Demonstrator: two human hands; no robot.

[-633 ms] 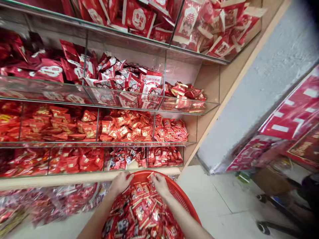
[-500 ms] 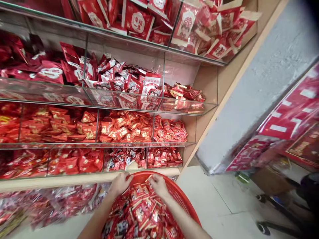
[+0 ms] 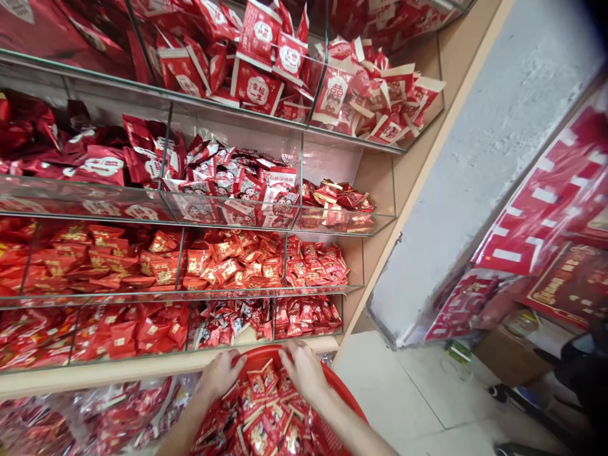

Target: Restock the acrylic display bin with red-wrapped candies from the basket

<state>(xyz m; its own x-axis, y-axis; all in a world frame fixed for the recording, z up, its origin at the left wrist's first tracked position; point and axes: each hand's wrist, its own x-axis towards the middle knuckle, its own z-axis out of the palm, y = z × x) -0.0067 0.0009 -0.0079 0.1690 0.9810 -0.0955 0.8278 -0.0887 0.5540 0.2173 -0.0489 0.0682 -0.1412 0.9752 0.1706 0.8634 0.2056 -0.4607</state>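
A round red plastic basket (image 3: pixel 350 403) sits low in the middle of the view, heaped with small red sweet packets (image 3: pixel 266 411). My left hand (image 3: pixel 219 375) is at the basket's far left rim with its fingers curled over the edge. My right hand (image 3: pixel 304 372) lies on the packets near the far rim, fingers stretched forward and close together. Just beyond both hands is the lowest glass shelf compartment (image 3: pixel 237 316), which holds packets like those in the basket.
Glass-fronted shelves (image 3: pixel 285 221) full of red packets rise in tiers ahead and to the left. A wooden ledge (image 3: pixel 118 368) runs below them, with bagged packets (image 3: pixel 95 418) underneath. A grey wall (image 3: pixel 475 164), red boxes (image 3: pixel 546 215) and white floor tiles (image 3: pixel 418 392) lie to the right.
The view has tilted upward, so hands and basket sit lower in the picture. My right hand went from pinching at a packet to lying stretched on the heap. The left hand stays at the rim.
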